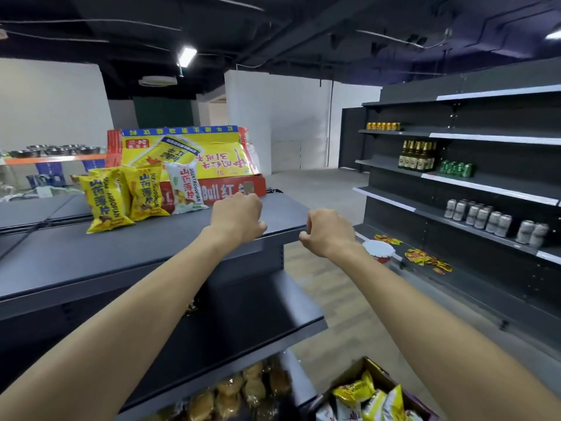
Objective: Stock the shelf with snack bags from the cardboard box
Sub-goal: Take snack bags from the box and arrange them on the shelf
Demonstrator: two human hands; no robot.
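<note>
I see a matt, smooth dark metal shelf [151, 247]; glossy plastic snack bags [104, 199]; a dull brown cardboard box [349, 375]; shiny glass bottles [417, 156].

We see the left hand [238, 217] resting knuckles-up on the top shelf [121, 253] near its front edge, fingers curled under; we cannot tell whether it holds anything. The right hand [326, 233] hangs just beside the shelf corner, fingers curled in, nothing visible in them. Two yellow bags [103, 199] and a white bag [185, 186] stand upright on the shelf, in front of a red carton [230, 186]. At lower right, the box [353, 375] contains more bags. The opposite rack [485, 189] carries cans [476, 212] and bottles [417, 156].
</note>
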